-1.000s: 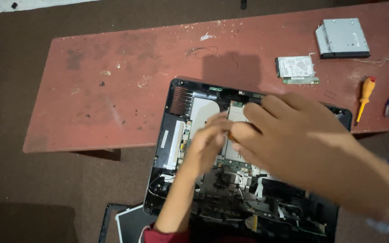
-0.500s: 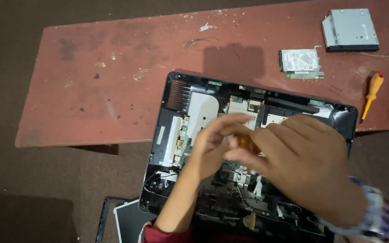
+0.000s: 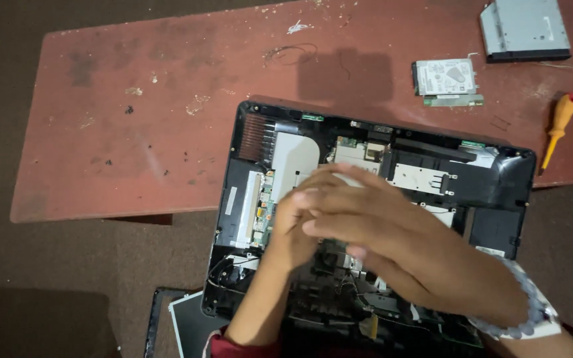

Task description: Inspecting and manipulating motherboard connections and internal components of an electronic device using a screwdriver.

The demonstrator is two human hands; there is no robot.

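We see an opened laptop chassis (image 3: 426, 176), internals up, lying half on the worktop (image 3: 134, 113) w/ its near part overhanging toward us; long axis runs approx 10-to-4 o'clock, copper heatsink fins at the 10 o'clock corner. Our left hand (image 3: 296, 225) and right hand (image 3: 406, 248) overlap over the chassis middle; fingers of both lie fairly flat and close together, pointing toward 10 o'clock; we can't tell if anything is pinched beneath them. Beaded bracelet (image 3: 532, 315) on right wrist. At 1 o'clock: small hard drive (image 3: 444, 76), beyond it a flat optical drive (image 3: 524, 28); at 3 o'clock an orange-handled screwdriver (image 3: 557, 129), tip toward 6 o'clock.
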